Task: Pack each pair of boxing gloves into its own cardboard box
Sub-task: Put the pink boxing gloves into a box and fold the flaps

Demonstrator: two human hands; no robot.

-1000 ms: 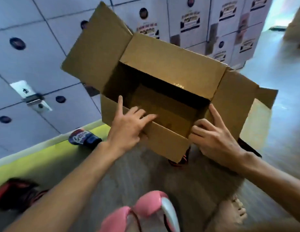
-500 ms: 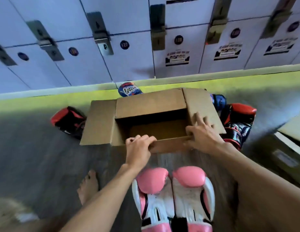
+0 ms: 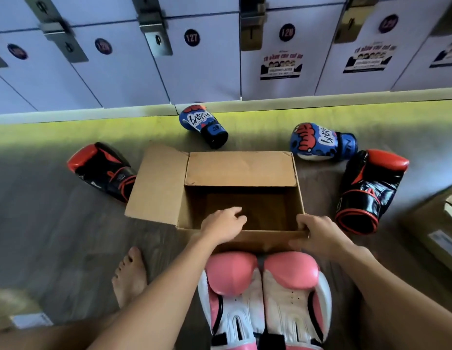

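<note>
An open, empty cardboard box (image 3: 241,170) stands on the floor in front of me, flaps spread. My left hand (image 3: 223,224) lies over its near edge with fingers reaching inside. My right hand (image 3: 318,234) grips the near right corner of the box. A pink and white pair of gloves (image 3: 264,296) lies side by side just below the box. A black and red glove (image 3: 103,170) lies at the left, its mate (image 3: 369,190) at the right. Two blue gloves (image 3: 202,125) (image 3: 321,142) lie behind the box.
A wall of white lockers (image 3: 207,66) runs along the back above a yellow-green floor strip. Another cardboard box (image 3: 437,223) sits at the right edge. My bare foot (image 3: 130,276) rests on the floor at the lower left.
The box came down from tilted in my hands to standing on the floor. My view has swung down onto the floor and the gloves. My left hand has slid over the near edge.
</note>
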